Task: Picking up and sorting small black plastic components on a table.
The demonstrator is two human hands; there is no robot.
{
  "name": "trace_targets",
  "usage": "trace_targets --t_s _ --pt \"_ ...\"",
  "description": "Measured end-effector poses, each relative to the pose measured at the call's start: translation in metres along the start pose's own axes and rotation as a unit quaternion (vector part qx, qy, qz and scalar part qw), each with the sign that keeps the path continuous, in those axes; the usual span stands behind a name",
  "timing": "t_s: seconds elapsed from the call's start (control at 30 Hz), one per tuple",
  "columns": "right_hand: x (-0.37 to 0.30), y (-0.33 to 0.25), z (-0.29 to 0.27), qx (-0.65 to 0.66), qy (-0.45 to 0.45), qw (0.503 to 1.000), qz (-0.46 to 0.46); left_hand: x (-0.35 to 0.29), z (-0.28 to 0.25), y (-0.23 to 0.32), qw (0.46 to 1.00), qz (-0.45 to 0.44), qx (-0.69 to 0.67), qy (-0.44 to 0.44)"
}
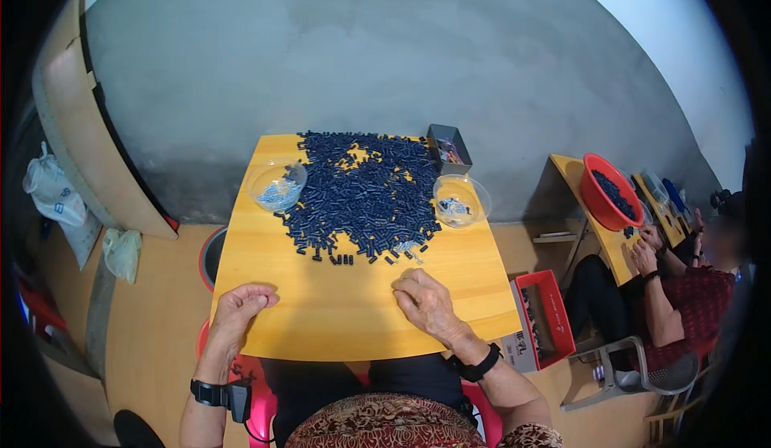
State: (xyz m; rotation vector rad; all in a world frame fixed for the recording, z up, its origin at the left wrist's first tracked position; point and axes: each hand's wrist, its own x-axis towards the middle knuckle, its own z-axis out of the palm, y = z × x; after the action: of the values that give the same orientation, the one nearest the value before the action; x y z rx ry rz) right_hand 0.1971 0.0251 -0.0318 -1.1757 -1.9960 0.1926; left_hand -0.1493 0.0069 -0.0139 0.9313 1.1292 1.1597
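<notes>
Grey concrete wall behind, tan floor, small square yellow wooden worktop (pixel 321 311) in front of me. Big heap of small dark blue cylindrical plastic pieces (pixel 365 195) covers the far middle of the worktop, a few strays along its near edge. Clear round plastic bowl (pixel 276 185) at far left, touching the heap's edge, pale bluish bits inside. Second clear round plastic bowl (pixel 462 201) at far right, just beside the heap, few small pieces in it. Small grey rectangular box (pixel 449 148) at the far right corner. My left hand (pixel 239 307) rests on the near left edge of the worktop, fingers curled loosely, grip holding nothing I can see. My right hand (pixel 427 303) lies flat-ish on the worktop near the middle, fingers bent down, grip loose and not on anything, heap's near edge close ahead of it. Black wrist bands on both arms. Red open cardboard box (pixel 546 319) on the floor beside the worktop, right. Farther right another person (pixel 683 303) sits at another yellow table with a red round plastic basin (pixel 602 199) of dark pieces.
</notes>
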Motion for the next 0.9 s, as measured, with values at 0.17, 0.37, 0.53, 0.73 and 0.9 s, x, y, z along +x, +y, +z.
trace_targets --t_s 0.17,0.37,0.53,0.73,0.9 --pt "0.002 0.004 -0.003 0.008 -0.030 0.999 0.017 0.004 0.000 -0.007 1.000 0.006 -0.020 0.012" --pt "0.005 0.004 -0.003 0.033 -0.044 0.998 0.020 0.003 0.000 -0.014 0.999 0.020 -0.024 0.036" --pt "0.006 0.006 0.001 0.039 -0.063 0.997 0.016 0.004 0.003 -0.020 0.997 0.038 -0.032 0.054" --pt "0.002 0.010 -0.002 0.039 -0.063 0.997 0.009 0.006 0.003 -0.029 0.996 0.038 -0.027 0.069" --pt "0.003 0.011 0.005 0.050 -0.055 0.997 -0.013 0.001 0.000 -0.028 0.995 0.047 -0.017 0.082"
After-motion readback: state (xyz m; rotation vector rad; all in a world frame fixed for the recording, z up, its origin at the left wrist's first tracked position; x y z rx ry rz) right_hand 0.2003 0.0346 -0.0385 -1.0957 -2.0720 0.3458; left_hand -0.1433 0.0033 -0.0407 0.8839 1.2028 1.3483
